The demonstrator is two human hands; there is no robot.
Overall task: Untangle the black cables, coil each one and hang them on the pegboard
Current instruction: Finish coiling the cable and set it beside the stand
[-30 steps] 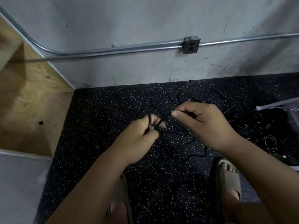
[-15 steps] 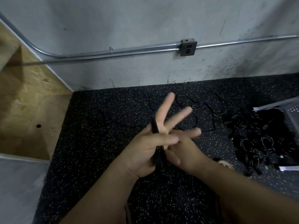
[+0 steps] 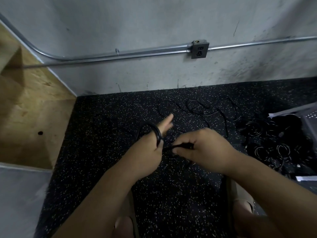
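**Winding a black cable round my left hand**

The grey wall (image 3: 154, 23) ahead is rough and scuffed, with dark smears toward the right. Below it the floor (image 3: 106, 134) is black rubber flecked with pale specks. At my left stands a plywood box (image 3: 30, 109), coarse-grained, with one small round hole in its face. A shiny metal conduit (image 3: 137, 53) curves down from the left and runs level along the wall into a square steel outlet box (image 3: 199, 49).

At the right a heap of coiled cables (image 3: 274, 143) lies on the floor, thin glossy rings piled on one another, beside the corner of a perforated grey panel (image 3: 308, 115). Thin loose cables (image 3: 197, 109) wander in open loops on the floor near the wall.

My left hand (image 3: 145, 155) has its fingers straight and pointing forward, blurred. The black cable (image 3: 157, 133) wraps it in a thick round loop at the base of the fingers, with my thumb lying against the loop. A short taut run leads across to my right hand (image 3: 205, 148), whose curled fingers pinch the cable near its end. A tan sandal (image 3: 240, 200) shows under my right forearm.

Half a second ago my right hand was tucked under the left and my left fingers were splayed. Now the hands sit side by side, apart, and the loop shows round and open on my left hand.
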